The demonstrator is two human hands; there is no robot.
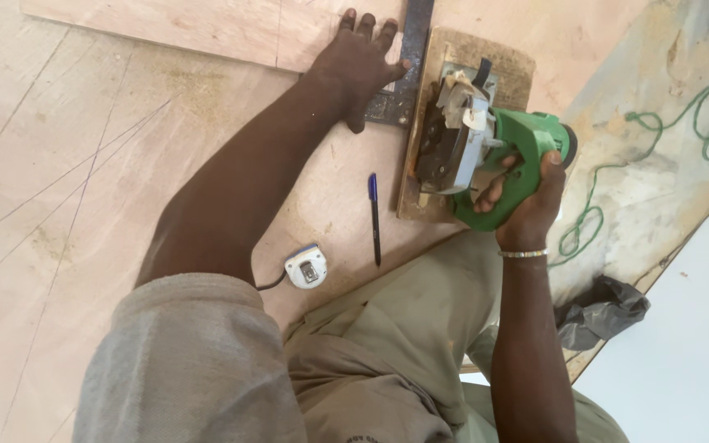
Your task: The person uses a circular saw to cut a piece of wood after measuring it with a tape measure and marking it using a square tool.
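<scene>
Plywood sheet (125, 164) carries the green circular saw (486, 156), gripped by the right hand (531, 201). Left of the saw, the left hand (359, 61) lies flat, fingers spread, pinning a metal square (408, 74) as its guide.

A green circular saw (494, 156), a blue pen (374, 217), a white tape measure (306, 266) and a green cord (658, 156) on pale plywood (84, 164).

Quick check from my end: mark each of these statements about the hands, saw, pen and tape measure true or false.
1. The right hand grips the green circular saw by its handle. True.
2. The left hand lies flat on the dark metal square. True.
3. The blue pen is held in the left hand. False: it lies loose on the plywood sheet.
4. The white tape measure sits on top of the saw. False: it lies on the plywood near the person's sleeve.
5. A green cord lies right of the saw. True.
</scene>
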